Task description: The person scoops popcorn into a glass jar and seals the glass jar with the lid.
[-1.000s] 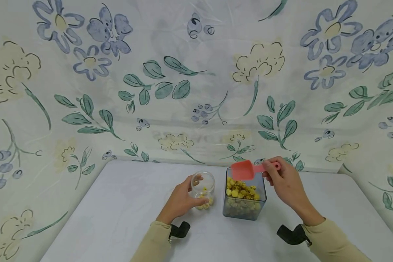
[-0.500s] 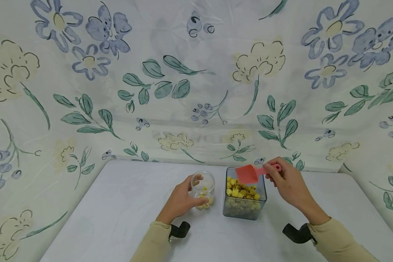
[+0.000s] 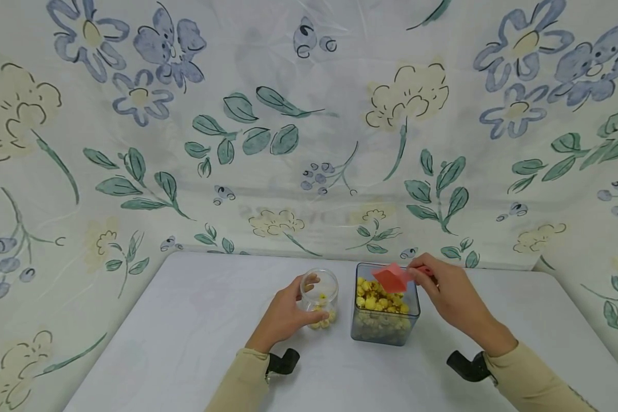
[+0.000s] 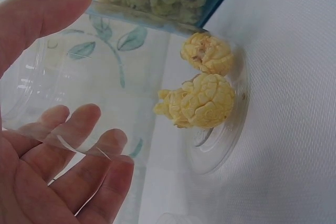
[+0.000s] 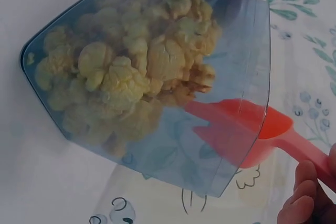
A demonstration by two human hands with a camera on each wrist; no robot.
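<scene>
My left hand (image 3: pixel 283 316) holds a clear jar (image 3: pixel 325 293) standing upright on the table, thumb on the near side and fingers round the far side. A few yellow popcorn pieces (image 4: pixel 205 100) lie at the jar's bottom. In my right hand (image 3: pixel 450 292) is the handle of a pink scoop (image 3: pixel 393 278), pinched between thumb and fingers. The scoop's blade tilts down inside a bluish see-through square container (image 3: pixel 376 332), its tip at the popcorn (image 3: pixel 373 301) there. From the right wrist view, the scoop (image 5: pixel 231 124) looks free of popcorn, though the container wall partly veils it.
A white table (image 3: pixel 185 332) bears both vessels, which stand side by side with a narrow gap. Behind it rises a floral-patterned sheet (image 3: pixel 340 68). Black wrist mounts (image 3: pixel 468 366) stick out from both sleeves.
The scoop has moved down and slightly right, from above the container's back rim into it, its blade tilting downward. The left hand and the jar have stayed put.
</scene>
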